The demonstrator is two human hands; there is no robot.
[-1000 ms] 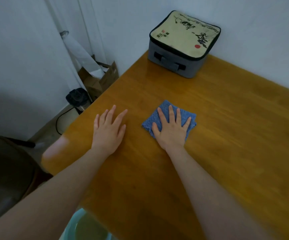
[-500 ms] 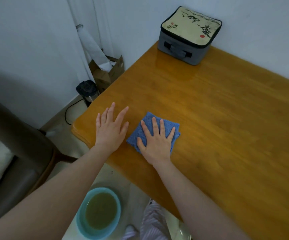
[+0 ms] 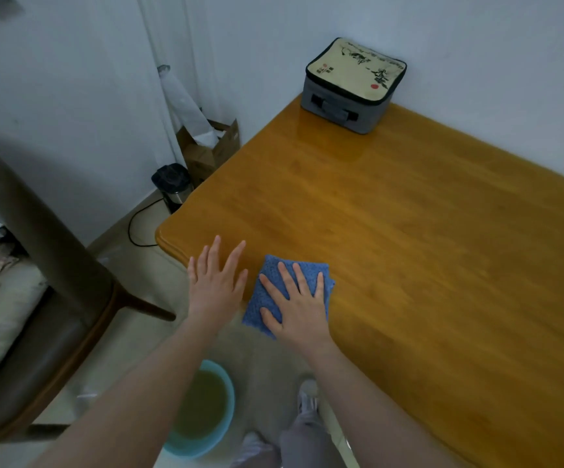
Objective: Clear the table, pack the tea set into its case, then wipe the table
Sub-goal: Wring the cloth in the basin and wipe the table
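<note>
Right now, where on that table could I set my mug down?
The orange-brown wooden table is bare between the grey square fabric case in the far corner and the folded blue cloth, and all along the right. Only the near left edge is crowded: the right hand presses the cloth, the left hand is beside it.

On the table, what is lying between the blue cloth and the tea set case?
Nothing. The head view shows only bare table between the blue cloth, pressed flat under the right hand, and the closed case.
</note>
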